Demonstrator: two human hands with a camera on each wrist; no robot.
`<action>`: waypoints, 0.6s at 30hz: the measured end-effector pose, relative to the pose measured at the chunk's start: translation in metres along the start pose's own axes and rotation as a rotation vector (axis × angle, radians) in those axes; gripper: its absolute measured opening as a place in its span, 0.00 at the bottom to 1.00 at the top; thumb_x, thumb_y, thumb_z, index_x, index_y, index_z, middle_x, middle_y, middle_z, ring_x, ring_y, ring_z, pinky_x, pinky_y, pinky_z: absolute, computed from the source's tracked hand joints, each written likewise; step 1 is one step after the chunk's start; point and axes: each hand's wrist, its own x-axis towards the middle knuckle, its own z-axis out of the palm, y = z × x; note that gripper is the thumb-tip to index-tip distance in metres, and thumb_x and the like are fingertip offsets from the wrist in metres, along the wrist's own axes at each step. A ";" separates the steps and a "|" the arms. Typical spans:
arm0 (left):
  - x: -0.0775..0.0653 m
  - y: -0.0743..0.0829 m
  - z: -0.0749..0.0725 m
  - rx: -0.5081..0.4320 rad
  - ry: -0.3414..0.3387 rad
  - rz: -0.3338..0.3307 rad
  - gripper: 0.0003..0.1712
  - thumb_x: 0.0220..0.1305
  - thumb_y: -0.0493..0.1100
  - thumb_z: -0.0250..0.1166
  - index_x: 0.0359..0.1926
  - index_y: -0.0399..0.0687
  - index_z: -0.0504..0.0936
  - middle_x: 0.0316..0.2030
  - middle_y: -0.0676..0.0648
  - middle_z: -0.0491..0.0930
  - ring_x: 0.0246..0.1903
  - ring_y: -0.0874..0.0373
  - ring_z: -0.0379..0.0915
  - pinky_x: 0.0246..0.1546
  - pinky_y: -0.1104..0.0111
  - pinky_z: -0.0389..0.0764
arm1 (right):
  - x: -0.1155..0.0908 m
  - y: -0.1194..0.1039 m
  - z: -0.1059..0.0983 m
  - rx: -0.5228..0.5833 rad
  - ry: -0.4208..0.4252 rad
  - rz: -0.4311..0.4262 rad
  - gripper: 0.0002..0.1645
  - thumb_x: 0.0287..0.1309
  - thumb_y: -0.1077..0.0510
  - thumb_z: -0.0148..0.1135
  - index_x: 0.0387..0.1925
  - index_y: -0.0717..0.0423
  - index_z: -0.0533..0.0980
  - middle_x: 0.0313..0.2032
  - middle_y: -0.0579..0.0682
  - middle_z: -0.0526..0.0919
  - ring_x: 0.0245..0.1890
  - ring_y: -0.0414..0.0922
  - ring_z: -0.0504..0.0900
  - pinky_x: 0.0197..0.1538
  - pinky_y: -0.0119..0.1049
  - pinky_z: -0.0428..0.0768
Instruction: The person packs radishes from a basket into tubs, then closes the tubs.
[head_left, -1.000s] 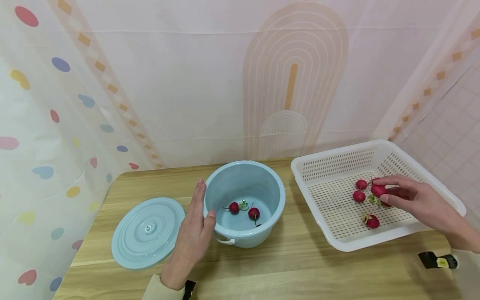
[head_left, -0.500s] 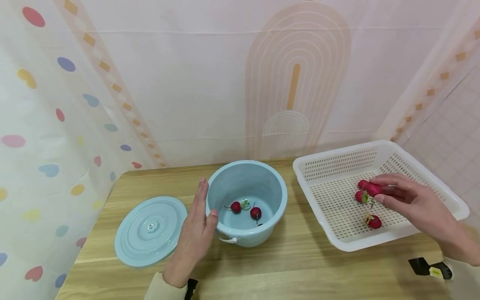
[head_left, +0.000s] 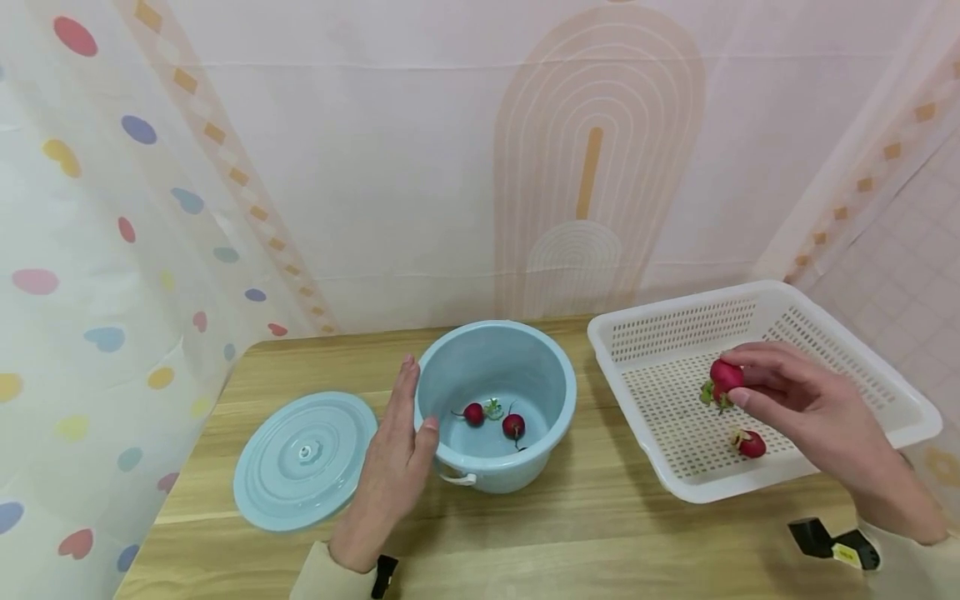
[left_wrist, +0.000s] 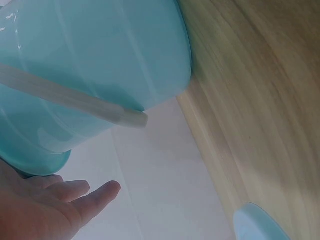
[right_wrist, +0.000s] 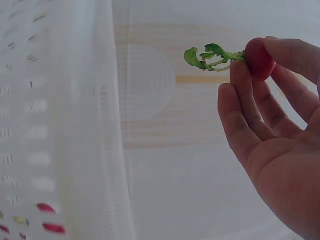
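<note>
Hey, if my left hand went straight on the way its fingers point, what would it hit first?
Probably the pale backdrop behind the table. Your left hand points along the blue bucket's side; depth is unclear, so it might brush the rim.

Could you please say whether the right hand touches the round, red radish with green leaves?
Touching: the right wrist view shows the right hand pinching the round, red, green-leaved radish, no gap.

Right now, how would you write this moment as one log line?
right hand: pinches radish over white basket | left hand: beside bucket | bucket: two radishes visible inside | lid: off, on table
</note>
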 end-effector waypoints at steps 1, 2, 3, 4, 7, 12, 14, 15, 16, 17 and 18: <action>0.000 0.000 0.000 0.003 0.000 -0.001 0.39 0.77 0.42 0.50 0.82 0.40 0.49 0.82 0.44 0.48 0.79 0.45 0.49 0.72 0.42 0.61 | 0.001 -0.002 0.002 0.003 0.002 -0.006 0.24 0.58 0.83 0.61 0.56 0.71 0.78 0.53 0.50 0.81 0.45 0.36 0.87 0.47 0.25 0.83; 0.000 0.000 0.000 0.004 0.000 -0.001 0.39 0.76 0.41 0.51 0.82 0.40 0.49 0.82 0.43 0.48 0.79 0.45 0.49 0.72 0.42 0.61 | 0.001 -0.004 0.004 0.010 0.004 -0.009 0.24 0.58 0.82 0.62 0.56 0.71 0.78 0.53 0.50 0.81 0.45 0.36 0.87 0.47 0.25 0.83; 0.001 0.000 0.000 0.005 -0.001 -0.001 0.39 0.76 0.41 0.51 0.82 0.40 0.49 0.82 0.44 0.48 0.79 0.45 0.49 0.72 0.42 0.61 | 0.002 -0.006 0.006 0.022 0.006 -0.008 0.23 0.58 0.82 0.62 0.55 0.71 0.78 0.54 0.51 0.80 0.45 0.36 0.87 0.47 0.25 0.84; 0.001 0.000 0.000 0.005 -0.002 -0.001 0.39 0.76 0.41 0.51 0.82 0.40 0.49 0.82 0.44 0.48 0.79 0.45 0.49 0.72 0.42 0.61 | 0.002 -0.008 0.008 0.040 0.009 -0.008 0.23 0.58 0.82 0.62 0.55 0.71 0.78 0.54 0.51 0.80 0.46 0.37 0.87 0.47 0.25 0.84; 0.001 0.001 0.000 0.001 -0.002 0.002 0.38 0.77 0.43 0.50 0.82 0.40 0.49 0.82 0.45 0.47 0.79 0.45 0.48 0.73 0.43 0.61 | 0.004 -0.013 0.014 0.104 0.009 -0.032 0.23 0.58 0.82 0.61 0.55 0.72 0.78 0.54 0.52 0.80 0.47 0.38 0.87 0.48 0.27 0.84; 0.000 0.001 -0.001 0.007 0.000 0.001 0.38 0.79 0.45 0.49 0.82 0.39 0.50 0.82 0.44 0.48 0.79 0.45 0.49 0.73 0.43 0.61 | 0.008 -0.022 0.024 0.171 0.013 -0.074 0.24 0.56 0.84 0.61 0.55 0.73 0.79 0.54 0.54 0.80 0.48 0.39 0.87 0.49 0.27 0.84; 0.000 0.001 -0.001 0.008 -0.001 0.001 0.38 0.79 0.46 0.49 0.82 0.38 0.50 0.82 0.43 0.48 0.79 0.45 0.49 0.73 0.43 0.61 | 0.008 -0.025 0.028 0.202 0.016 -0.086 0.26 0.56 0.85 0.61 0.56 0.72 0.79 0.54 0.54 0.79 0.48 0.40 0.87 0.49 0.27 0.84; 0.000 0.001 -0.001 0.010 -0.002 0.001 0.38 0.79 0.46 0.49 0.82 0.38 0.50 0.82 0.43 0.48 0.79 0.45 0.48 0.73 0.43 0.61 | 0.009 -0.026 0.030 0.228 0.014 -0.104 0.26 0.55 0.86 0.60 0.56 0.73 0.79 0.55 0.55 0.79 0.48 0.41 0.87 0.49 0.28 0.84; 0.000 0.001 -0.001 0.012 -0.001 0.004 0.38 0.79 0.46 0.49 0.82 0.38 0.50 0.82 0.43 0.49 0.79 0.45 0.49 0.73 0.43 0.61 | 0.010 -0.027 0.032 0.250 0.010 -0.124 0.27 0.54 0.87 0.59 0.55 0.73 0.79 0.54 0.56 0.79 0.48 0.42 0.87 0.49 0.28 0.84; 0.000 0.001 -0.001 0.014 0.001 0.008 0.37 0.79 0.46 0.49 0.81 0.37 0.50 0.82 0.43 0.49 0.79 0.45 0.49 0.73 0.43 0.61 | 0.011 -0.027 0.034 0.275 0.005 -0.145 0.27 0.53 0.87 0.59 0.55 0.74 0.79 0.54 0.58 0.79 0.48 0.43 0.87 0.49 0.28 0.84; 0.000 0.001 -0.001 0.014 0.002 0.013 0.37 0.79 0.46 0.49 0.81 0.37 0.50 0.82 0.43 0.49 0.79 0.44 0.49 0.72 0.43 0.61 | 0.012 -0.027 0.035 0.296 -0.003 -0.172 0.28 0.52 0.88 0.58 0.55 0.75 0.79 0.54 0.59 0.79 0.48 0.44 0.87 0.49 0.29 0.85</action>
